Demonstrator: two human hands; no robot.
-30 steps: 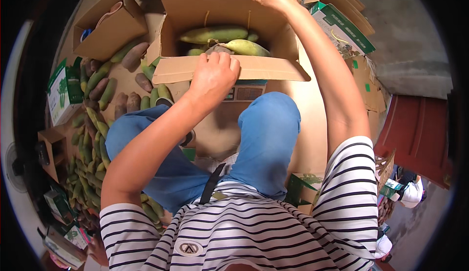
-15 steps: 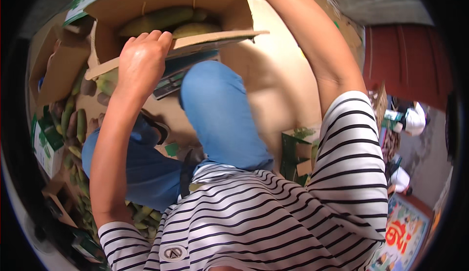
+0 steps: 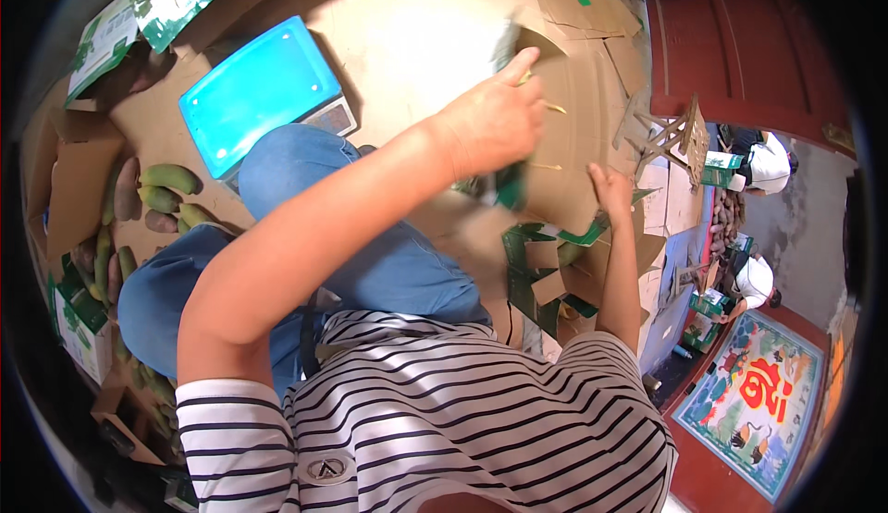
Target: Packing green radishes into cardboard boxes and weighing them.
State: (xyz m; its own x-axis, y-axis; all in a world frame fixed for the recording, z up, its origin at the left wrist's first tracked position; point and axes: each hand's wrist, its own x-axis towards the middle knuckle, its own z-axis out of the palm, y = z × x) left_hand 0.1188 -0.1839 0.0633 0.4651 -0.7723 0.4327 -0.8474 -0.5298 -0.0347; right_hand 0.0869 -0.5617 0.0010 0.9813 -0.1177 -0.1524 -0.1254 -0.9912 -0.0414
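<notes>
A tilted cardboard box [image 3: 578, 143] is held up at my right, its brown inside facing me and its far part blurred. My left hand [image 3: 499, 120] reaches across my body, fingers curled over the box's left edge. My right hand [image 3: 611, 193] grips its lower right edge. Thin yellow strips show on the inner wall; what lies deeper in the box is hidden. Just below stands another green-printed carton [image 3: 532, 277] with flaps up. To the left, a scale [image 3: 264, 92] with a bright blue top lies bare beside my knee.
Long green fruits [image 3: 170, 178] and reddish-brown ones [image 3: 127, 189] lie on cardboard at the left. Open cartons [image 3: 88, 166] stand along the left edge. A wooden stool [image 3: 680, 138] is at the right. Two people [image 3: 754, 282] work beyond it, near a red door [image 3: 740, 55].
The box has come off the scale and swung to the right, baring the blue top. My left hand has crossed over to the right with it; my right hand has come down closer to me.
</notes>
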